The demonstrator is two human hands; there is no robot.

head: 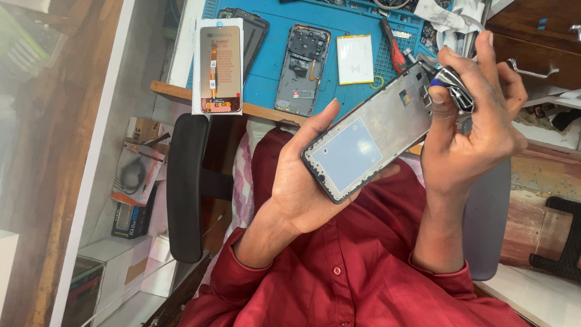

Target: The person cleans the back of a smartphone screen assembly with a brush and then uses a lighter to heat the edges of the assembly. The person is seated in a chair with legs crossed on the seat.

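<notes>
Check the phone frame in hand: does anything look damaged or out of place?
The phone frame in the left hand shows ragged dark residue along its edges. A boxed screen overhangs the blue mat. The right hand grips a crumpled tube.

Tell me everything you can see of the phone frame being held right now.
The phone frame is a thin, dark-rimmed rectangular shell with a dull grey metallic inner face, a pale blue rectangular patch near its lower end and small cut-outs near the upper end. It lies tilted, face up, across the left hand, whose fingers cradle it from beneath. The right hand presses a crumpled silvery piece at its upper corner. Specks dot its edges.
</notes>
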